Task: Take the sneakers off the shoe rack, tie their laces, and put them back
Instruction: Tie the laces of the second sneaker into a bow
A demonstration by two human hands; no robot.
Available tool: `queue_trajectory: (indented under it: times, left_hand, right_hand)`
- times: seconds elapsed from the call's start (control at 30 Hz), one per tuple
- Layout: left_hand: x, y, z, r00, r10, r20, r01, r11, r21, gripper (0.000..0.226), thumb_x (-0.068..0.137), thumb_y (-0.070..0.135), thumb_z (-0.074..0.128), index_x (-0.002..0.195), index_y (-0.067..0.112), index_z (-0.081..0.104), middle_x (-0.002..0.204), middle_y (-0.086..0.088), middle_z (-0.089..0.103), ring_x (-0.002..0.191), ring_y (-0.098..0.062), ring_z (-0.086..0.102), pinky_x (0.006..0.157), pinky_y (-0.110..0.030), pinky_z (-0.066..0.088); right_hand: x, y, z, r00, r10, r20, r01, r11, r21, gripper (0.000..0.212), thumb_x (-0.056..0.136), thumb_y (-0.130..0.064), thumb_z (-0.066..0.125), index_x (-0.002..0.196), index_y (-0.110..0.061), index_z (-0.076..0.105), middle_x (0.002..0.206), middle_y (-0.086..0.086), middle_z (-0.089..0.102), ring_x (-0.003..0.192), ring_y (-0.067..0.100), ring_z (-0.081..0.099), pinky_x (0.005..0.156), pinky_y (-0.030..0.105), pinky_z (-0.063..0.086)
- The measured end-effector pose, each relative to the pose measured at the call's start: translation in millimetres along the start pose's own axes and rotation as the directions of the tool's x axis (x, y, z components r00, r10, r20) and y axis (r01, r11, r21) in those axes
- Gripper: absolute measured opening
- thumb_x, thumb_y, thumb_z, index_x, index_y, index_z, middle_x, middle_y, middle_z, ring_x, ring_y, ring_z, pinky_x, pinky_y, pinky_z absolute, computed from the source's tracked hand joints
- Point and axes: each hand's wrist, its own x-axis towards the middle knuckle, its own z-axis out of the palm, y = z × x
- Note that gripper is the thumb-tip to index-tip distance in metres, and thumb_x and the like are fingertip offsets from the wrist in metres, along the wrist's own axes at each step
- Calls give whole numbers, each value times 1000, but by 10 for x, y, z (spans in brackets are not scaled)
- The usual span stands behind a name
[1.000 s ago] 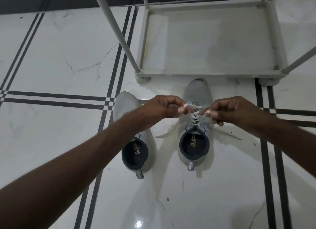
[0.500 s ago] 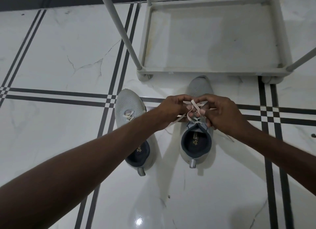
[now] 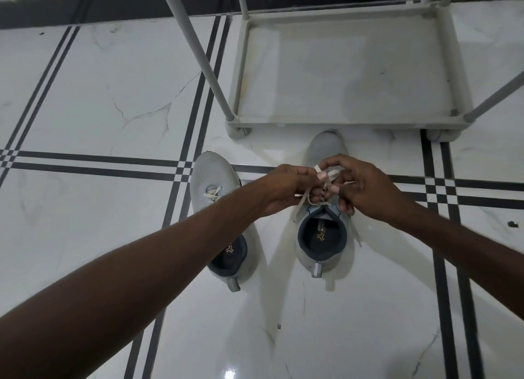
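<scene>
Two grey sneakers stand on the marble floor, toes toward the rack. Over the tongue of the right sneaker (image 3: 321,254), my left hand (image 3: 286,189) and my right hand (image 3: 360,186) meet, each pinching a strand of its white laces (image 3: 330,177). A loop sticks up between my fingertips, and loose lace ends trail down both sides of the shoe. My left forearm crosses over the left sneaker (image 3: 209,177) and hides its middle; its laces (image 3: 212,193) show near the toe. The grey shoe rack (image 3: 340,120) stands just beyond the shoes, its bottom shelf bare.
Slanted rack poles (image 3: 195,50) rise at the left and right of the shelf. The white marble floor (image 3: 99,95) carries black stripe lines. A dark wall base runs along the top of the view.
My hands, apart and pulling the lace ends a second ago, have come together over the right sneaker's tongue and now work a loop. The sneakers have not moved.
</scene>
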Motion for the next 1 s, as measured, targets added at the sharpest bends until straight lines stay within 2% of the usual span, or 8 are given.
queue_trajectory:
  times: [0.2,0.33,0.4,0.5,0.67,0.73,0.8,1.0]
  left_hand:
    - [-20,-34,82,1000,11,23,-11,1000,-6,15,98,11,56,102,6,69,78,-5,65,64,-11,52,67,-23,48]
    - [-74,-32,34,981,192,11,-187,942,278,13,95,14,62,91,5,71,79,-12,63,64,-14,59,67,-23,53]
    - [-63,-12,10,945,321,-54,-245,810,534,12,87,17,73,85,4,74,76,-11,72,64,-17,66,66,-27,57]
    - [-31,-15,40,819,572,-40,-249,417,874,8,75,21,74,75,13,72,66,1,71,62,-17,65,60,-33,52]
    - [-20,-101,202,708,690,153,-219,9,976,5,76,17,64,77,12,65,78,-4,66,71,-24,61,58,-34,45]
    - [-7,-96,226,676,724,140,-222,20,975,5,77,16,64,79,11,63,80,-4,64,74,-24,59,59,-33,41]
    - [12,-75,219,683,727,69,-250,144,958,6,79,16,67,81,11,62,81,-2,65,72,-20,58,59,-31,41]
    - [-51,-152,193,815,578,-48,-242,414,878,12,80,4,71,75,7,60,75,-2,67,70,-20,61,60,-30,45]
  right_hand:
    - [62,182,-56,989,148,16,-149,981,126,25,88,1,64,105,-13,52,64,7,66,47,19,56,47,31,46]
    - [72,253,-108,983,158,96,-176,957,232,14,90,-6,65,99,-8,56,70,17,60,50,19,55,50,30,46]
    - [90,248,-110,976,182,121,-210,936,284,6,93,-9,61,98,-8,58,71,16,60,52,20,55,50,29,46]
    - [107,215,-109,956,241,167,-280,919,276,12,97,-8,52,97,-8,63,69,11,65,51,18,54,48,27,45]
    - [126,185,-158,906,304,294,-379,892,246,26,96,-5,51,114,-11,68,77,12,71,51,15,52,47,22,44]
    - [147,166,-185,887,299,353,-389,894,221,32,94,-3,51,119,-16,67,80,7,74,44,9,43,42,19,35]
    - [155,172,-199,882,288,374,-384,898,214,32,94,-2,50,115,-16,69,78,2,75,38,5,33,40,18,26]
    - [67,243,-148,977,212,39,-215,969,120,10,88,-1,64,89,-5,73,45,-1,63,34,11,52,36,20,41]
